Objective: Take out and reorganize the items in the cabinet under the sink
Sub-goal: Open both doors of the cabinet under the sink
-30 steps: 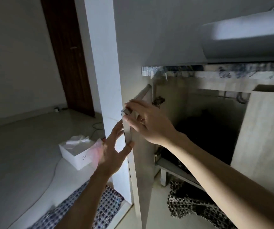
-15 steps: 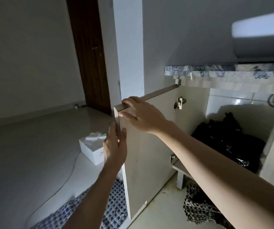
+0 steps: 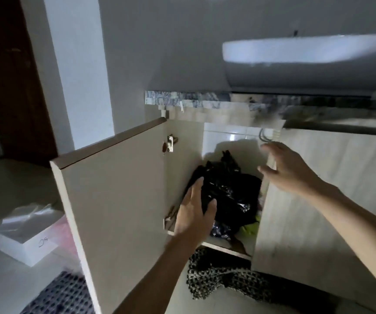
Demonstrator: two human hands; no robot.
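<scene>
- Left hand (image 3: 193, 214), fingers spread, touches the black plastic bag (image 3: 230, 191).
- Right hand (image 3: 289, 168), fingers spread and blurred, hovers right of the bag, at the right door (image 3: 332, 200) edge.
- Bag sits inside the cabinet, between the open left door (image 3: 114, 200) and the right door, below the sink (image 3: 307, 62).
- White box (image 3: 21, 241) lies on the floor, well left of the bag.

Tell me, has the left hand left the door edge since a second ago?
Yes. The left hand left the open door and moved right, into the cabinet, onto the black bag.
</scene>
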